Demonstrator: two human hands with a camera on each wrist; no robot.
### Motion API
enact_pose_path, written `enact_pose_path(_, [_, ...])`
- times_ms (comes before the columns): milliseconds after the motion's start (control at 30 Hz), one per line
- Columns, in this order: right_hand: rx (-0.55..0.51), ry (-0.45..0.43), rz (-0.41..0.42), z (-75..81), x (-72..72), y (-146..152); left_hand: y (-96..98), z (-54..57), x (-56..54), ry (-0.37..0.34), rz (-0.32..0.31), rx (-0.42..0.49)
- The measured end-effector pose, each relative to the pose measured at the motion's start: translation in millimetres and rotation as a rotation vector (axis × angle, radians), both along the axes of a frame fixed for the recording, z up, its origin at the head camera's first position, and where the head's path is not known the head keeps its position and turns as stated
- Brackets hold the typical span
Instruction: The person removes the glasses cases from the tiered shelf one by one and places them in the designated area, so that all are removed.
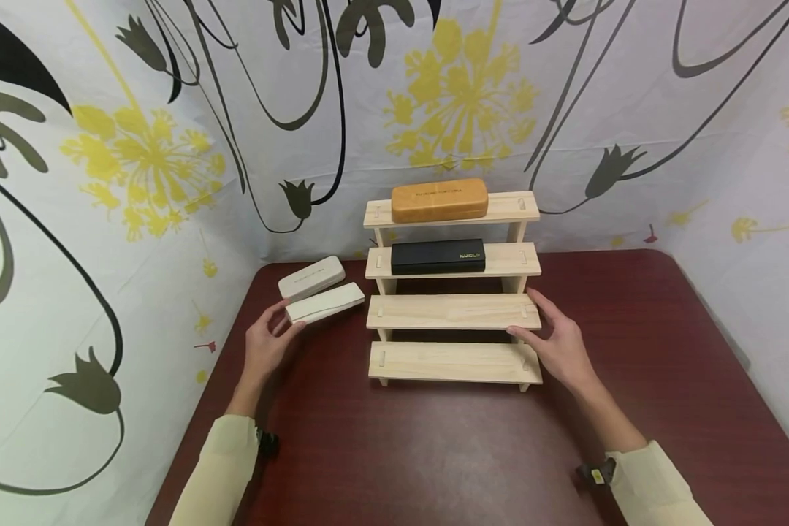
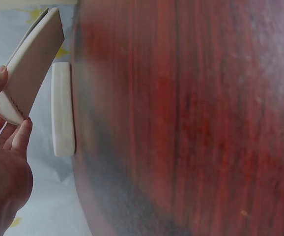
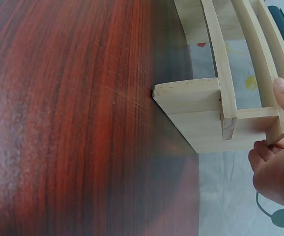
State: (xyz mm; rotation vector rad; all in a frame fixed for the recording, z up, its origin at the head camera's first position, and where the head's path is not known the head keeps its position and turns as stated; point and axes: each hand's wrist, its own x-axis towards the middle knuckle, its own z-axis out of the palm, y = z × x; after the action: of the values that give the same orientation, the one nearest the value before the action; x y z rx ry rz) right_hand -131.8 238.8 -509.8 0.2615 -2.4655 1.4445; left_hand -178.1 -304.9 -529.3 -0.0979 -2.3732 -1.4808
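My left hand (image 1: 267, 345) holds a white glasses case (image 1: 325, 303) with a slanted flap line by its near end. In the left wrist view, the thumb and fingers pinch that case from both sides, raised above the table. Behind it on the table lies a cream glasses case (image 1: 312, 277) with rounded ends. At the right end of a stepped wooden rack (image 1: 454, 312), my right hand (image 1: 561, 346) grips the second tier from the bottom, thumb at its front edge. A tan glasses case (image 1: 440, 201) sits on the top tier, and a black glasses case (image 1: 437, 257) on the one below.
The rack stands on a dark red wood-grain table (image 1: 447, 453). A white cloth (image 1: 368, 139) with yellow and grey flower prints hangs behind the table and along both sides. The two lower tiers of the rack are bare wood.
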Motion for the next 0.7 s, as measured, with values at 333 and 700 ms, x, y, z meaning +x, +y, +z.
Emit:
enact_pose_path(333, [-0.002, 0.012, 0.002, -2.1, -0.9, 0.0, -1.7, -10.3, -11.5, -0.045, 0.004, -0.048])
enact_pose_path(700, [-0.014, 0.013, 0.003, -2.3, -1.4, 0.4, -4.5, -12.8, -21.6, -0.050, 0.025, -0.150])
